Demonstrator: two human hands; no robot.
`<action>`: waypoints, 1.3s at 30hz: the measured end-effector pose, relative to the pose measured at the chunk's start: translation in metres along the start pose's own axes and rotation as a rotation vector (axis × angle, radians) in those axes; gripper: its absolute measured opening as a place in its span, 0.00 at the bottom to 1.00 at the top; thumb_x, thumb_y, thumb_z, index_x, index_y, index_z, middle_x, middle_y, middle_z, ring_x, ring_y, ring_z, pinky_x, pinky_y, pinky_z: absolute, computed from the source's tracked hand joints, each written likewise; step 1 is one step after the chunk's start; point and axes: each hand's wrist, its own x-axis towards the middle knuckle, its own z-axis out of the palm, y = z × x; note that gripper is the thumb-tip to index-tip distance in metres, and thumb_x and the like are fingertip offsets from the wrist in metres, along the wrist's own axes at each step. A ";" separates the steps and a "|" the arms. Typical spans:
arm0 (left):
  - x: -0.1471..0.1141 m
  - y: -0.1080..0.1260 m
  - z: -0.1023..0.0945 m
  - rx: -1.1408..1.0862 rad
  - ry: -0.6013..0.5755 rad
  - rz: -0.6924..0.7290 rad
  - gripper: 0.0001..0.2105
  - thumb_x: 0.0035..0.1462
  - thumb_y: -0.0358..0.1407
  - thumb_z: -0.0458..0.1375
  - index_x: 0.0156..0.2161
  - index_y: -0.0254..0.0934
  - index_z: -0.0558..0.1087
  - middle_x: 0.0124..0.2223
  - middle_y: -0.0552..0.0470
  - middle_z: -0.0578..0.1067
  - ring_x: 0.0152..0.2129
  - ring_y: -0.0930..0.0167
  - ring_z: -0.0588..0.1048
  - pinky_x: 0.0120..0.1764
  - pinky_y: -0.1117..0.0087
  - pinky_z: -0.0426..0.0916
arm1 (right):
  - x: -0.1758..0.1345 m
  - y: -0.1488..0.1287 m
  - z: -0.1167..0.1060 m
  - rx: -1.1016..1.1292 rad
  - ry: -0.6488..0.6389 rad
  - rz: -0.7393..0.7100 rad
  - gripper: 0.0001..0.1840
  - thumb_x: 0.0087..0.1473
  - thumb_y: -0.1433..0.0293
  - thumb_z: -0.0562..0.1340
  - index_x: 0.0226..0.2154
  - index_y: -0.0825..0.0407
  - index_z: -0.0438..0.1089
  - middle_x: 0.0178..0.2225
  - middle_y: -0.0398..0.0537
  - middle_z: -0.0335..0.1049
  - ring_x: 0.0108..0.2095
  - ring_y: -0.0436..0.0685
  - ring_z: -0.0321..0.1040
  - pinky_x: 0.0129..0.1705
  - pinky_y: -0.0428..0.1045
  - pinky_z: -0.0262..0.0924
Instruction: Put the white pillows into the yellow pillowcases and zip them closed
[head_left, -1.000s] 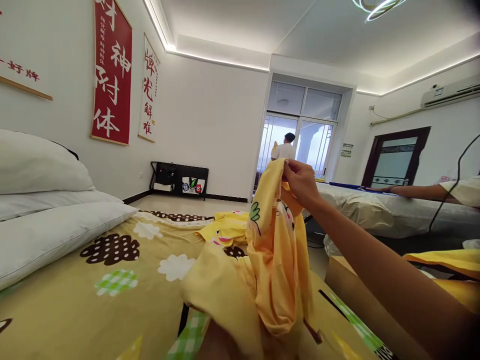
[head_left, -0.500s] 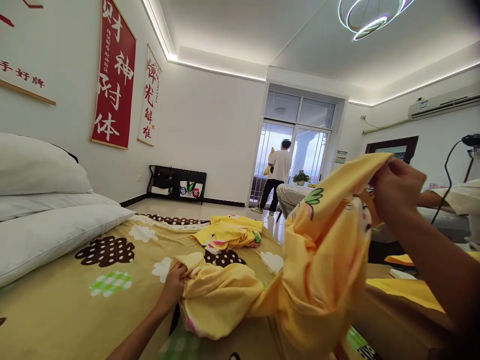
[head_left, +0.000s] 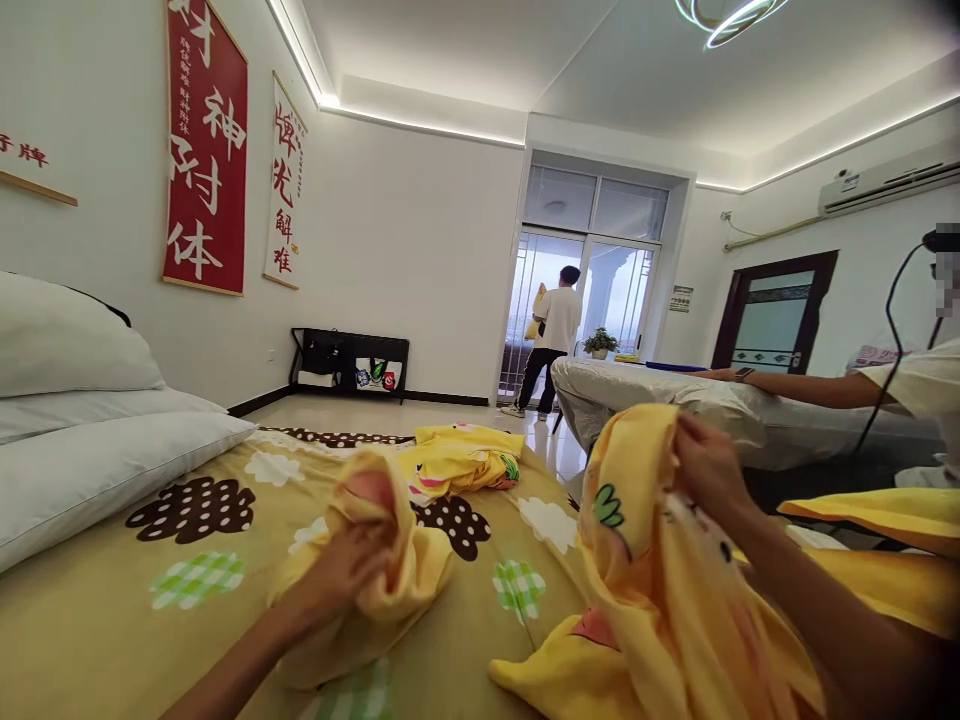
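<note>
We are working a crumpled yellow printed cotton cover [head_left: 660, 590] over the bed, and by the look of it we are only partway through sorting it out. Our left hand [head_left: 352, 565] is closing tightly around one bunched end of the yellow cover, fingers curled in and wrapped by the fabric, low over the olive bedsheet with brown, white and green cloud patches [head_left: 150, 600]. Our right hand [head_left: 709, 465] is pinching another gathered edge of the same cloth, fingers closed on it, and holding it raised near the bed's right side. Between the two hands the cloth is sagging and lying in folds on the sheet, with a pinkish inner face showing near the bottom, so we are judging that it is not yet spread, straightened or turned out; finding the corners and flattening it is all remaining.

A second rumpled yellow cloth [head_left: 461, 458] is lying further down the bed, apart from both hands and untouched. Two white pillows [head_left: 90, 440] are stacked at the left. Across the gap, another person's forearm [head_left: 787, 385] is resting on a grey-covered second bed [head_left: 675, 405], and a person in a white shirt [head_left: 555, 335] is standing at the glass balcony door
</note>
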 end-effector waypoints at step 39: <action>0.250 0.017 0.150 0.069 -0.064 0.099 0.28 0.53 0.28 0.55 0.61 0.35 0.62 0.67 0.37 0.51 0.62 0.56 0.57 0.60 0.54 0.55 | -0.201 0.171 0.081 -0.408 -0.710 0.035 0.23 0.60 0.62 0.50 0.56 0.41 0.66 0.56 0.43 0.64 0.54 0.61 0.66 0.54 0.60 0.63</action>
